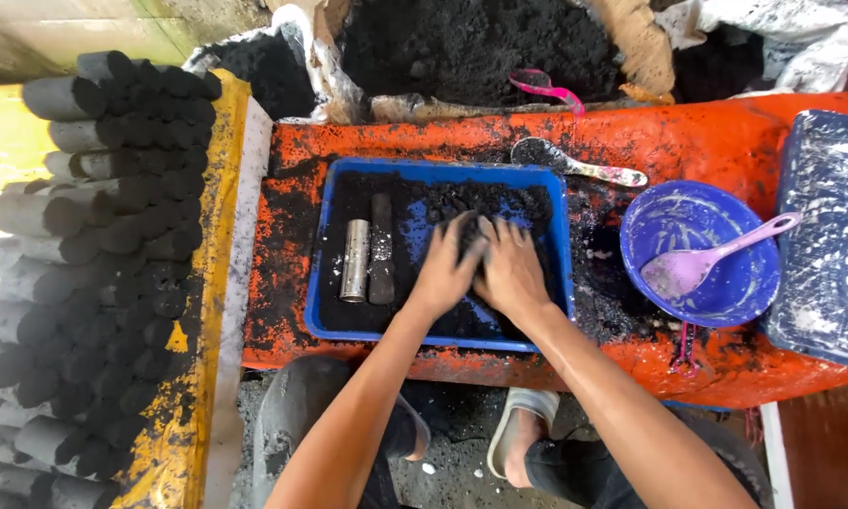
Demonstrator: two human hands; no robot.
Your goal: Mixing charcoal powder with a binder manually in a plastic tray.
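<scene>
A tray point(325, 283) sits mid-worktop point(725, 141). In it a metal tube point(355, 260) lies left, a rod point(381, 250) touching its right side, and both hands point(478, 269) press side by side on powder point(485, 200), perhaps a heap. A bowl point(725, 292) with a spoon point(716, 256) stands right of the tray, a second spoon point(579, 165) behind, stacked cylinders point(94, 264) far left.

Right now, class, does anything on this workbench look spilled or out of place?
Yes. Black powder has spilled beyond the blue rectangular plastic tray onto the orange table cover, thickest right of the tray beside the blue round bowl. Both hands, left and right, press into the dark heap inside the tray.
</scene>
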